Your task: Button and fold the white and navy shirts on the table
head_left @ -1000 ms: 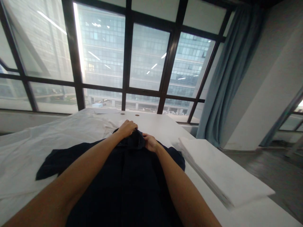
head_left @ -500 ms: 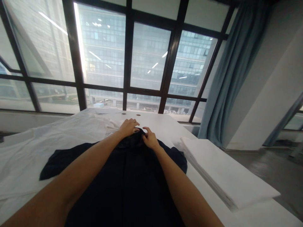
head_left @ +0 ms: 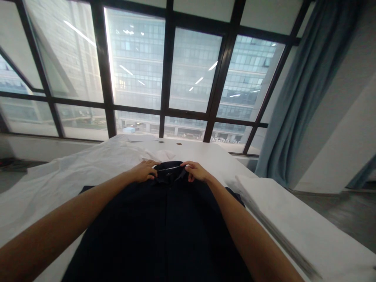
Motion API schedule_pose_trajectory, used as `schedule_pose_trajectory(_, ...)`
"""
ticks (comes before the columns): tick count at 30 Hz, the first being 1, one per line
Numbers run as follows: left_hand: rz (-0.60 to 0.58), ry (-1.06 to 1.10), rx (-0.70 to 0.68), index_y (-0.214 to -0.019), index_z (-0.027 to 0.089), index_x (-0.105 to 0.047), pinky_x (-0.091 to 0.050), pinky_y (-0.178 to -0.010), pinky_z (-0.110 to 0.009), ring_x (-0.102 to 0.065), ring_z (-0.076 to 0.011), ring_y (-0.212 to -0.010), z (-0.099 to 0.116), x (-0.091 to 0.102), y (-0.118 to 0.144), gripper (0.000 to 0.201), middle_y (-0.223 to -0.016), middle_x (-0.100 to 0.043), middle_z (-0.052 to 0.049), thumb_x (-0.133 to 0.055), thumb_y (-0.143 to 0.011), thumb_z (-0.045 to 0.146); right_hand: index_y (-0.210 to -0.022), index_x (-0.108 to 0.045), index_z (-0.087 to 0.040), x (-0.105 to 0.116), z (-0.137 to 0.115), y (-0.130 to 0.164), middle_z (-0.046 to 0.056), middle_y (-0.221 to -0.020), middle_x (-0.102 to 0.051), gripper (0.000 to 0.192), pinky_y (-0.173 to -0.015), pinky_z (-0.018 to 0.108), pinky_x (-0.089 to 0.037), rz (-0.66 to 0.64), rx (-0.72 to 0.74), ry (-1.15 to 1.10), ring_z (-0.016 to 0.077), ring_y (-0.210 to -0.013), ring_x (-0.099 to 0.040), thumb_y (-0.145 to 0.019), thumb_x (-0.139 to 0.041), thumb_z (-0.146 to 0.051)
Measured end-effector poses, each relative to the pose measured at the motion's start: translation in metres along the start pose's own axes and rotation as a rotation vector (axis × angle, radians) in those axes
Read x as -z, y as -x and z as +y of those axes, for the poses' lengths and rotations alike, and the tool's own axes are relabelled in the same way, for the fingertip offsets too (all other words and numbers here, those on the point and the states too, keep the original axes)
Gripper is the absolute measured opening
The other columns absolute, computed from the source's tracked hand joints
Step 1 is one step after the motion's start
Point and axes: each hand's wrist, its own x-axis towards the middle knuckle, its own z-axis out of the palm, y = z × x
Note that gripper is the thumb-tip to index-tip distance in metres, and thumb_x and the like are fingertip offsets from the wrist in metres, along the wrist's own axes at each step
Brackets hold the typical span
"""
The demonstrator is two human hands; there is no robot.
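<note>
Dark shirt [head_left: 164, 227] lies flat, front up, on worktop [head_left: 217, 158], collar [head_left: 169, 169] at far end twd window [head_left: 176, 70]. L hand [head_left: 143, 171] and R hand [head_left: 196, 171] sit at either end of collar, fingers [head_left: 188, 166] curled and pinched on collar edge, both forearms lying over shirt body. White cloth [head_left: 73, 172] spread under and L of shirt; white folded stack [head_left: 296, 231] just R of it, curtain [head_left: 305, 90] beyond.
</note>
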Motion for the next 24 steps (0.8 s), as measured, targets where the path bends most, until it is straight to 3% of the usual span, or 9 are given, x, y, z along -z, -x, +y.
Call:
schedule_pose_trajectory(3, 0.068, -0.017, 0.040, -0.091, 0.025, -0.069, -0.034, -0.103, -0.046, -0.042, -0.0269, -0.126, 0.010, 0.003, -0.013, 0.016, -0.139, -0.050, -0.003, -0.054, -0.085, 0.026, -0.107, -0.065, -0.020, 0.005, -0.004, -0.008, 0.004, -0.092, -0.065, 0.027, -0.059, 0.025, -0.051, -0.098, -0.086, 0.144, 0.0119, -0.063, -0.064, -0.080, -0.060, -0.023)
schedule_pose_trajectory(8, 0.207, -0.024, 0.142, -0.093, 0.021, -0.066, -0.038, -0.093, -0.044, -0.053, -0.0258, -0.109, 0.035, 0.003, -0.028, 0.021, -0.113, -0.064, -0.007, -0.047, -0.087, 0.026, -0.086, -0.073, -0.020, -0.011, -0.005, -0.015, 0.009, -0.108, -0.059, 0.019, -0.087, 0.041, -0.046, 0.199, 0.168, 0.810, 0.0235, -0.098, -0.057, -0.071, -0.077, -0.031)
schedule_pose_trajectory(10, 0.216, -0.041, 0.130, -0.093, 0.020, -0.065, -0.037, -0.092, -0.044, -0.056, -0.0250, -0.103, 0.043, -0.001, -0.032, 0.021, -0.103, -0.067, -0.007, -0.046, -0.086, 0.024, -0.086, -0.073, -0.022, -0.022, -0.005, -0.015, 0.010, -0.112, -0.059, 0.015, -0.092, 0.044, -0.041, 0.210, 0.271, 0.916, 0.0259, -0.107, -0.052, -0.075, -0.074, -0.032)
schedule_pose_trajectory(15, 0.194, -0.097, 0.077, -0.097, 0.020, -0.067, -0.033, -0.091, -0.042, -0.058, -0.0241, -0.098, 0.053, -0.011, -0.034, 0.025, -0.097, -0.068, -0.007, -0.047, -0.084, 0.019, -0.096, -0.072, -0.024, -0.039, -0.003, -0.016, 0.006, -0.104, -0.065, 0.022, -0.093, 0.042, -0.037, 0.065, 0.355, 0.935, 0.0234, -0.103, -0.055, -0.075, -0.073, -0.023)
schedule_pose_trajectory(20, 0.142, -0.031, 0.076, -0.089, 0.024, -0.071, -0.032, -0.090, -0.044, -0.057, -0.0261, -0.098, 0.056, -0.017, -0.032, 0.020, -0.096, -0.068, -0.005, -0.054, -0.084, 0.033, -0.087, -0.070, -0.021, -0.045, -0.001, -0.014, 0.006, -0.093, -0.065, 0.010, -0.089, 0.040, -0.038, 0.137, 0.321, 0.939, 0.0226, -0.095, -0.056, -0.078, -0.067, -0.019)
schedule_pose_trajectory(24, 0.204, 0.033, 0.229, -0.082, 0.020, -0.071, -0.033, -0.089, -0.044, -0.058, -0.0256, -0.097, 0.063, -0.026, -0.029, 0.028, -0.093, -0.070, -0.007, -0.049, -0.090, 0.035, -0.088, -0.068, -0.021, -0.052, -0.001, -0.006, 0.004, -0.092, -0.065, 0.014, -0.088, 0.037, -0.039, 0.172, 0.400, 0.838, 0.0203, -0.093, -0.058, -0.078, -0.062, -0.012)
